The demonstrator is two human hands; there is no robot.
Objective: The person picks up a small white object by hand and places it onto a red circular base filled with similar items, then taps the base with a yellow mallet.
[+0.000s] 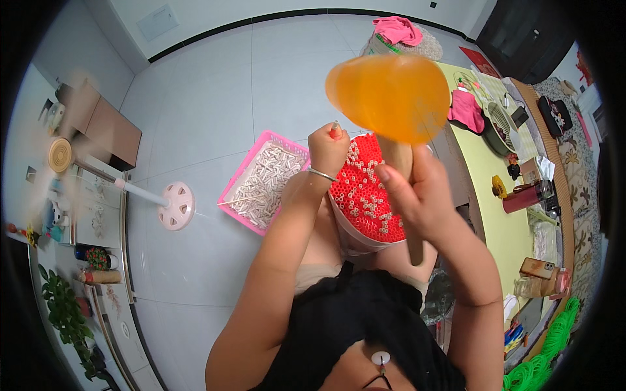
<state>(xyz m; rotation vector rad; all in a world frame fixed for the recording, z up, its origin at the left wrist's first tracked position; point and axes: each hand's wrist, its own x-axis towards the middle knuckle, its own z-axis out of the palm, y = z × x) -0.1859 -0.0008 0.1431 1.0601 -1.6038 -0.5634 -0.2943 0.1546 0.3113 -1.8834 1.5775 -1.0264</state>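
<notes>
As the translucent-orange, wooden-headed-off mallet (391, 98) seems stiff and top-heavy, its brown handle (399, 158) is best gripped, as by the right hand (428, 197); a small red piece (335, 133) is clenched by the left hand (327, 151).

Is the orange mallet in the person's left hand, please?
No, the mallet is gripped by its wooden handle in the right hand.
</notes>
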